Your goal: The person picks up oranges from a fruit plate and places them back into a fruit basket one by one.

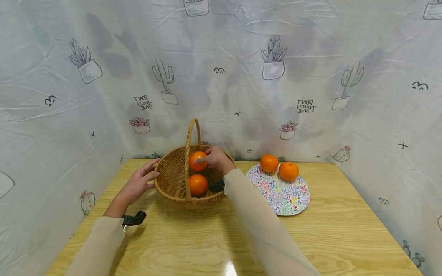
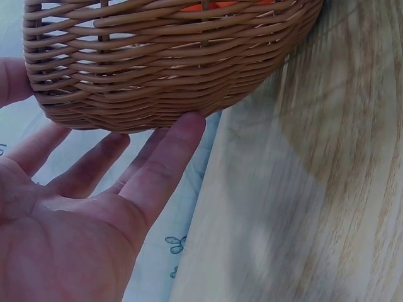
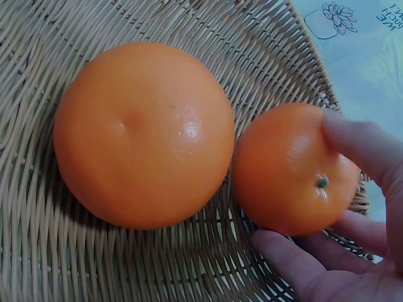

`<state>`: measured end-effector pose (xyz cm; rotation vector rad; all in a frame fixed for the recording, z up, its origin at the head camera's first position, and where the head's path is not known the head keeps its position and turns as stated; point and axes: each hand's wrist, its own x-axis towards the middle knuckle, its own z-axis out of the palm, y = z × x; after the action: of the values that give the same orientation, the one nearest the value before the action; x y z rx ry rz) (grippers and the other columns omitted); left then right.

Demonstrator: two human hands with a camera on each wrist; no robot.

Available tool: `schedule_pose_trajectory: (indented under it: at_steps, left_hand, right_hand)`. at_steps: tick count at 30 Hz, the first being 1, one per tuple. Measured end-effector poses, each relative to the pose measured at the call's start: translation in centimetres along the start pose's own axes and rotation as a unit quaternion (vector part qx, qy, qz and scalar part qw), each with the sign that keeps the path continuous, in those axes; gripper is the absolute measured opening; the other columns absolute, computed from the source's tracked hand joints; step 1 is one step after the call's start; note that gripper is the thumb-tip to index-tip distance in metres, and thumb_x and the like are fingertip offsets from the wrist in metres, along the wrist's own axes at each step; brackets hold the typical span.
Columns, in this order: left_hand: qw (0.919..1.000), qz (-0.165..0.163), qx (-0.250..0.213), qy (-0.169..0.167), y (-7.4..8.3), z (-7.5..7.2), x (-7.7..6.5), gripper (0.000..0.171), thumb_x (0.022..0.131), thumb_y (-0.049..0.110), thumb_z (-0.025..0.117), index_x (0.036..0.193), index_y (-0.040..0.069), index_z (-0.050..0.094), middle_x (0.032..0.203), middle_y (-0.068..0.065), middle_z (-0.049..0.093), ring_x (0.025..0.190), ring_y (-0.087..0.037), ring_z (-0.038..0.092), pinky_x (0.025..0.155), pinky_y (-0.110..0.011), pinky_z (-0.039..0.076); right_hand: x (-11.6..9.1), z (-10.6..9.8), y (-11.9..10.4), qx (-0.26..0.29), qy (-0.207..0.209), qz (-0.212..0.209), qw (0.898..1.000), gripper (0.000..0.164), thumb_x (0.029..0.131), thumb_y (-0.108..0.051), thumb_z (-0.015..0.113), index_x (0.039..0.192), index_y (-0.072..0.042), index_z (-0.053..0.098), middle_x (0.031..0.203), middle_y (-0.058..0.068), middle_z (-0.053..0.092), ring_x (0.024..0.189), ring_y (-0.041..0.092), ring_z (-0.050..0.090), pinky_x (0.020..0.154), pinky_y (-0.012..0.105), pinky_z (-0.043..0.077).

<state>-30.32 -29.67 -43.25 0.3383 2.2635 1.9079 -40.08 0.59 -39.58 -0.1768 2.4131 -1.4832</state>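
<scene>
A brown wicker basket (image 1: 170,174) with a tall arched handle stands at the back of the table. Inside it, my right hand (image 1: 217,158) holds an orange (image 3: 293,163) between thumb and fingers, its small green stem end showing in the right wrist view. Another orange (image 3: 145,135) lies in the basket right beside the held one. At the basket's left side, my left hand (image 1: 136,184) touches the outer wicker with outstretched fingers. The left wrist view shows the palm and several fingers (image 2: 167,160) against the basket's edge.
To the right is a round, multicoloured patterned mat (image 1: 286,197). Two more oranges, one at the back (image 1: 269,163) and one nearer (image 1: 288,171), sit on its far part. A printed curtain (image 1: 241,96) hangs behind the wooden table (image 1: 338,230) and along its sides.
</scene>
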Motion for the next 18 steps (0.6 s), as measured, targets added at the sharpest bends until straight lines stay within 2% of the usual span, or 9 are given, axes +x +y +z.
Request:
schedule_pose_trajectory:
  at_steps: [1, 4, 6, 8, 12, 15, 18]
  left_hand:
    - [1.0, 0.0, -0.001, -0.001, 0.0, 0.0, 0.0, 0.066, 0.11, 0.028, 0.049, 0.167, 0.018, 0.016, 0.166, -0.025, 0.021, 0.142, -0.038, 0.041, 0.092, -0.029, 0.059]
    - [1.0, 0.002, -0.005, -0.003, 0.0, 0.0, 0.0, 0.066, 0.11, 0.027, 0.049, 0.167, 0.017, 0.016, 0.166, -0.026, 0.021, 0.143, -0.04, 0.04, 0.093, -0.029, 0.059]
    - [1.0, 0.004, -0.005, -0.003, 0.0, 0.0, 0.0, 0.066, 0.11, 0.027, 0.049, 0.167, 0.017, 0.016, 0.166, -0.026, 0.022, 0.143, -0.041, 0.039, 0.092, -0.029, 0.059]
    - [1.0, 0.003, -0.003, -0.002, -0.1, 0.0, -0.1, 0.066, 0.11, 0.027, 0.049, 0.167, 0.018, 0.017, 0.166, -0.026, 0.022, 0.143, -0.04, 0.039, 0.092, -0.029, 0.059]
    - [1.0, 0.002, -0.002, -0.001, -0.2, -0.2, -0.1, 0.066, 0.11, 0.028, 0.049, 0.167, 0.017, 0.017, 0.166, -0.026, 0.022, 0.141, -0.035, 0.042, 0.092, -0.029, 0.059]
    - [1.0, 0.002, -0.003, -0.001, -0.3, -0.2, -0.1, 0.066, 0.11, 0.029, 0.049, 0.167, 0.017, 0.017, 0.166, -0.026, 0.022, 0.14, -0.033, 0.044, 0.093, -0.029, 0.059]
    - [1.0, 0.002, -0.001, 0.0, -0.3, -0.2, -0.2, 0.066, 0.11, 0.029, 0.049, 0.167, 0.018, 0.017, 0.166, -0.026, 0.022, 0.142, -0.036, 0.041, 0.093, -0.029, 0.059]
  right_hand:
    - [-0.1, 0.0, 0.0, 0.005, 0.001, 0.002, 1.0, 0.066, 0.086, -0.025, 0.085, 0.139, 0.002, 0.056, 0.137, 0.018, 0.057, 0.111, 0.032, 0.066, 0.095, 0.045, 0.06]
    - [-0.3, 0.0, -0.2, 0.015, 0.0, 0.009, 1.0, 0.067, 0.087, -0.025, 0.084, 0.141, 0.001, 0.054, 0.137, 0.019, 0.057, 0.093, 0.027, 0.065, 0.096, 0.047, 0.058]
    - [-0.5, -0.1, -0.4, 0.021, -0.008, 0.009, 1.0, 0.069, 0.088, -0.025, 0.083, 0.144, 0.001, 0.052, 0.136, 0.019, 0.058, 0.078, 0.022, 0.058, 0.096, 0.05, 0.055]
    - [-0.8, -0.2, -0.6, 0.019, -0.019, 0.005, 1.0, 0.069, 0.089, -0.026, 0.082, 0.146, 0.0, 0.051, 0.136, 0.018, 0.059, 0.07, 0.021, 0.05, 0.096, 0.054, 0.052]
    - [-1.4, -0.8, -1.0, 0.007, -0.042, -0.011, 0.999, 0.066, 0.091, -0.027, 0.08, 0.146, 0.0, 0.053, 0.137, 0.019, 0.059, 0.076, 0.025, 0.053, 0.102, 0.057, 0.05]
    - [-1.8, -1.1, -1.2, 0.001, -0.054, -0.021, 0.998, 0.065, 0.092, -0.028, 0.079, 0.145, 0.0, 0.054, 0.138, 0.02, 0.059, 0.093, 0.033, 0.063, 0.106, 0.055, 0.051]
    - [-2.2, -1.4, -1.4, 0.005, -0.062, -0.031, 0.998, 0.064, 0.092, -0.029, 0.079, 0.145, 0.0, 0.055, 0.139, 0.019, 0.059, 0.106, 0.036, 0.066, 0.104, 0.051, 0.053]
